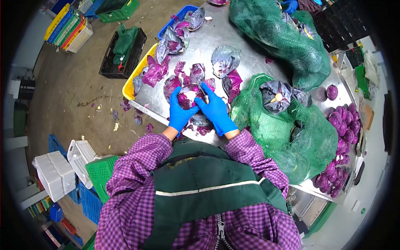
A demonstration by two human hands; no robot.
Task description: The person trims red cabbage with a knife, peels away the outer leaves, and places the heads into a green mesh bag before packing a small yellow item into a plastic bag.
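A red cabbage point(189, 95) sits at the near edge of the steel table point(246, 58). My left hand point(180, 113), in a blue glove, grips its left side. My right hand point(216, 110), also gloved in blue, presses on its right side and holds a small knife point(203, 91) whose blade lies across the top of the cabbage. Loose purple outer leaves point(183, 71) lie around the head.
A green net sack point(291, 137) with an untrimmed cabbage point(276, 96) lies to my right. Trimmed cabbages point(343, 129) pile up at the far right. A second green sack point(275, 35) and another person's blue-gloved hand point(290, 6) are across the table. Yellow and blue crates point(137, 75) hold leaf scraps at the left.
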